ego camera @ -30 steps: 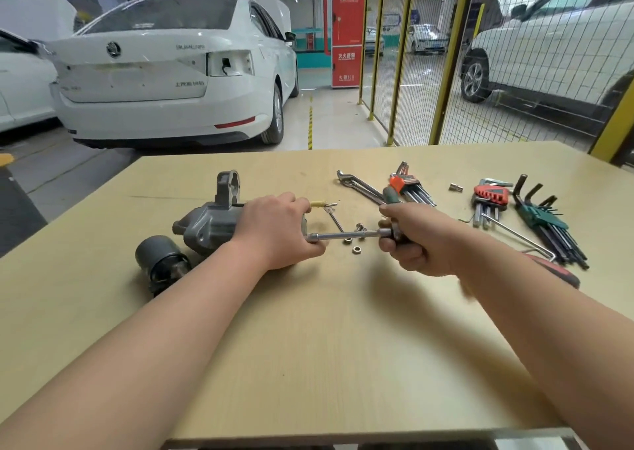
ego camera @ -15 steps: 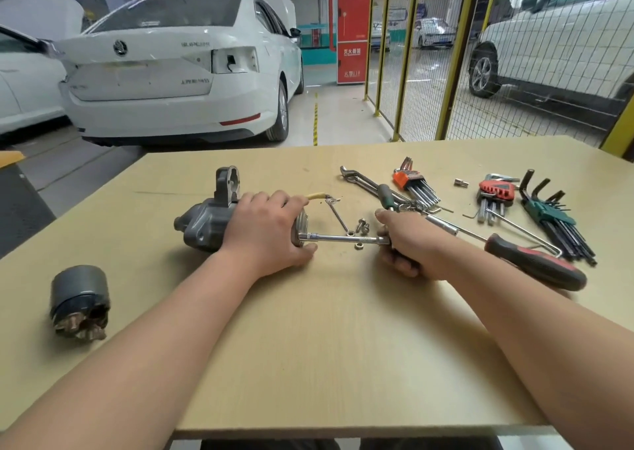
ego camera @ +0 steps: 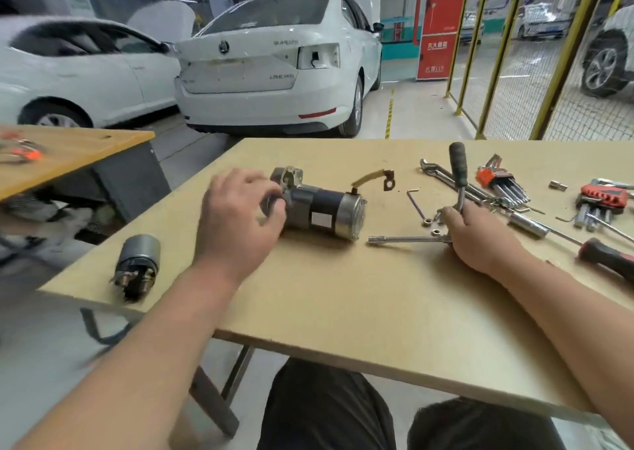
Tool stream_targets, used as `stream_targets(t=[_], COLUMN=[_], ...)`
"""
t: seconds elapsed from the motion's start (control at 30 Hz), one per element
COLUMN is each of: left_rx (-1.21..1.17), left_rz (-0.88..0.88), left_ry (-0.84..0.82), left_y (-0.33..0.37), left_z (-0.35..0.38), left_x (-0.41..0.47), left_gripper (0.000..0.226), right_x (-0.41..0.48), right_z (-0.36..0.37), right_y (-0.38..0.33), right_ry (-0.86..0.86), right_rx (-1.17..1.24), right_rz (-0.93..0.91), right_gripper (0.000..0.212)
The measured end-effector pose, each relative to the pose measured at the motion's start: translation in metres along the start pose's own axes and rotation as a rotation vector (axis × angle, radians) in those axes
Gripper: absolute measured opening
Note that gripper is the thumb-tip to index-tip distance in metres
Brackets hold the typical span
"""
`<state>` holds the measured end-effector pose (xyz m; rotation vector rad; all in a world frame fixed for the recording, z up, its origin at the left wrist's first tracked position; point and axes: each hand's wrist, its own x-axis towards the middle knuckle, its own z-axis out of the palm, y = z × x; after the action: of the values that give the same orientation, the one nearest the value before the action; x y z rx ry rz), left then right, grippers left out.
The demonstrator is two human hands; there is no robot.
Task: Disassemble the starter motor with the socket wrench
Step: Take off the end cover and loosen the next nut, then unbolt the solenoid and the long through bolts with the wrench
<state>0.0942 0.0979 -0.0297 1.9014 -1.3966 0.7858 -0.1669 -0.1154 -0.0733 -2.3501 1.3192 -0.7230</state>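
A loose solenoid (ego camera: 137, 264) lies well left of the left hand (ego camera: 240, 219), whose blurred fingers curl round the nose of the starter motor (ego camera: 322, 209). Just right of the motor, the right hand (ego camera: 475, 236) grips the socket wrench (ego camera: 458, 168), its handle rising above the fist.

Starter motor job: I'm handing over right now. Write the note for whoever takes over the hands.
Left hand grips the starter motor at its nose end; it lies on the table.
Right hand grips the socket wrench near its head, socket off the motor.
Done: solenoid off, by the table's left edge; two nuts loose beside the wrench.
Left: the motor body, still assembled.
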Motion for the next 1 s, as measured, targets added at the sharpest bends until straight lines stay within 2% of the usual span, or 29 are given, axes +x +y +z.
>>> stream_targets(t=[0.03,0.07,0.13,0.17,0.2,0.3,0.4,0.5,0.57,0.63,0.73,0.9,1.0], left_rx=[0.118,0.271,0.443,0.434,0.375,0.268,0.149,-0.159,-0.257,-0.316,-0.155,0.084,0.159], left_rz=[-0.182,-0.428,-0.912,-1.041,-1.060,-0.933,-0.818,-0.678,-0.516,-0.397,-0.254,-0.210,-0.205], left_ry=[0.031,-0.051,-0.385,-0.552,-0.655,-0.582,-0.469,-0.166,-0.018,-0.103,-0.444,-0.937,-0.996], left_y=[-0.024,-0.052,-0.103,-0.117,-0.125,-0.127,-0.101,-0.053,-0.019,0.021,0.084,0.130,0.131], left_z=[-0.018,-0.033,-0.056,-0.063,-0.065,-0.054,-0.033,-0.016,-0.006,0.009,0.050,0.131,0.156], left_x=[-0.007,-0.012,-0.020,-0.024,-0.028,-0.024,-0.008,0.029,0.073,0.121,0.159,0.143,0.138], left_gripper=[0.036,0.043,0.057,0.058,0.055,0.044,0.045,0.056,0.060,0.060,0.052,0.035,0.039], right_x=[-0.001,-0.001,-0.003,-0.004,-0.005,-0.008,-0.011,-0.011,-0.010,-0.008,-0.006,-0.006,-0.003], right_z=[0.001,0.001,-0.001,-0.001,-0.001,-0.003,-0.004,-0.004,-0.003,-0.002,-0.004,-0.004,-0.002], right_y=[-0.001,-0.002,-0.004,-0.005,-0.006,-0.009,-0.011,-0.009,-0.007,-0.006,-0.006,0.007,0.011], right_ry=[0.000,0.005,0.018,0.017,0.013,0.004,0.005,-0.001,-0.012,-0.022,-0.038,-0.046,-0.054], right_rx=[-0.007,-0.009,-0.015,-0.015,-0.008,0.016,0.011,0.003,-0.007,-0.010,-0.001,0.074,0.098], right_rz=[0.005,0.014,0.037,0.044,0.049,0.061,0.063,0.064,0.072,0.075,0.056,0.051,0.052], right_gripper=[0.028,0.029,0.030,0.030,0.031,0.030,0.028,0.029,0.028,0.028,0.029,0.028,0.028])
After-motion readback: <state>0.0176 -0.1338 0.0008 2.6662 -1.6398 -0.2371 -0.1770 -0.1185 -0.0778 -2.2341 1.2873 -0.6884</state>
